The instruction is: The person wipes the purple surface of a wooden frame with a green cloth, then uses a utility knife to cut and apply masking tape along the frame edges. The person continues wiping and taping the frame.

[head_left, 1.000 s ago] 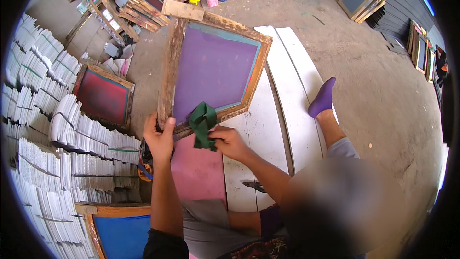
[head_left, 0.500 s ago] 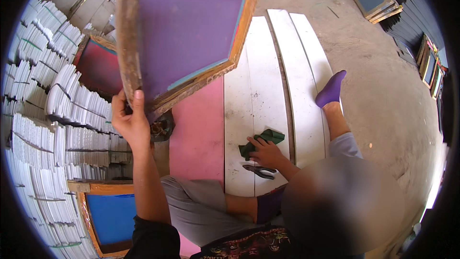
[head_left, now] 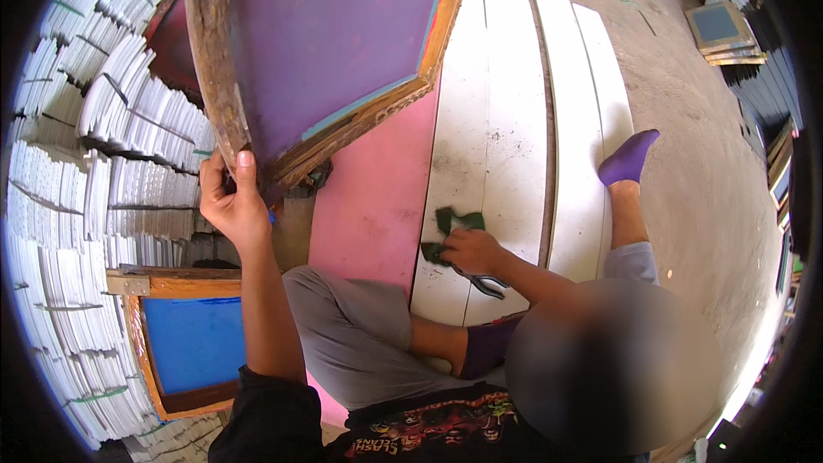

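My left hand (head_left: 235, 199) is closed on the lower corner of a wooden screen-printing frame (head_left: 343, 43) with purple mesh and a light blue border. The frame is held up and tilted, its top running out of view. Low on the white boards (head_left: 506, 137), my right hand (head_left: 471, 251) has its fingers curled down on a dark green cloth (head_left: 463, 221), which is bunched around them. Dark-handled pliers (head_left: 484, 283) lie against the underside of this hand. Their far end is hidden by it.
Beside the white boards runs a pink board (head_left: 369, 206). Bundled white stacks (head_left: 141, 184) fill the left side. A blue-mesh frame (head_left: 190, 343) leans at the lower left, and a red-mesh one (head_left: 176, 47) stands behind the held frame. My purple-socked foot (head_left: 630, 157) is at the right.
My right hand has gone from lying spread on the cloth to gathering it, and now touches the pliers. The left hand still holds the frame up. The whole view has shifted.
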Available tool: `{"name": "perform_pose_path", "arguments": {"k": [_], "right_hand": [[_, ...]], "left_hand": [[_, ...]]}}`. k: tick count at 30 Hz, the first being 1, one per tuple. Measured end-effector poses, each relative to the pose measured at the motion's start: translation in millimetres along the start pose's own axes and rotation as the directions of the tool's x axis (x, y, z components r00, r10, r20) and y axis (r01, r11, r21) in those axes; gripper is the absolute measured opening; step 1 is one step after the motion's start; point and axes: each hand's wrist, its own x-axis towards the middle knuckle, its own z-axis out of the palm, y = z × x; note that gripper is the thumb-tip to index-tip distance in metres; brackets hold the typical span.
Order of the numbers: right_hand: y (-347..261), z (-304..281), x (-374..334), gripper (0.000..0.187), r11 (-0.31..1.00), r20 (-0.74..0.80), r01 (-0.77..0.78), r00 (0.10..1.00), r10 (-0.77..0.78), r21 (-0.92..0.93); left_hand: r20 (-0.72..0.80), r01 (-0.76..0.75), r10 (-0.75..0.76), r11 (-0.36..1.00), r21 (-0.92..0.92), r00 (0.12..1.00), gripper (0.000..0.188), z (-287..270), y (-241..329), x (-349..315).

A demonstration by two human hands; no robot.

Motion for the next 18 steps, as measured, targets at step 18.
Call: {"name": "perform_pose_path", "arguments": {"k": [18], "right_hand": [[21,47,99,0.027,0.938,0.301,-0.309,0.92,0.253,0.155]], "left_hand": [[-0.029,0.111,-0.114,0.99,-0.088,0.993,0.028,-13,-32,-20]]}}
